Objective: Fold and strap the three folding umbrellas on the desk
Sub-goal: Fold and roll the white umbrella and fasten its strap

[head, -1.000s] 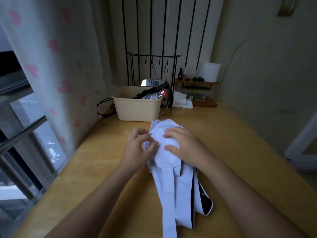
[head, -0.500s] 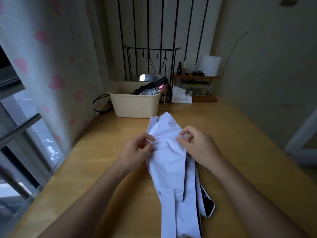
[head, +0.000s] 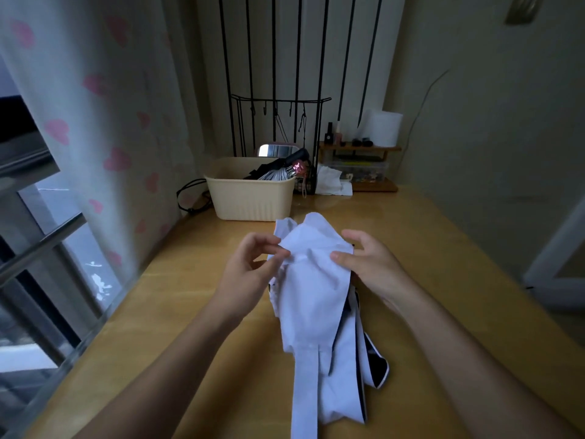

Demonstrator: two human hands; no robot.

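- Far left of frame: curtain with pink hearts, hanging beside a window.
- Upper centre-left: cream basket at the far end of the counter, holding dark and silvery things with a pink end. Possibly other umbrellas, too dim to be sure.
- Centre, left side: left hand, thumb and fingers pinching the left edge of the cloth near its upper end.
- Centre: white umbrella, lying lengthwise on the counter between both hands. Collapsed but loose, with dark-lined flaps spilling toward the lower right and a long pale strip running to the bottom edge.
- Centre, right side: right hand, thumb laid on the cloth, other fingers curled round the right side of the bundle in a light hold.
- Upper right: small wooden shelf with a white roll and little bottles, and a crumpled tissue just left of it.
- Step in hand, as a judgement: gathering and smoothing the panels of this umbrella, with no wrapping begun and nothing strapped yet.
- Next move, likely: drawing the loose flaps in flat, then rolling the cloth tight in one direction around the shaft. Needs one hand holding the roll while the other finds the strap, which cannot be made out for certain here.
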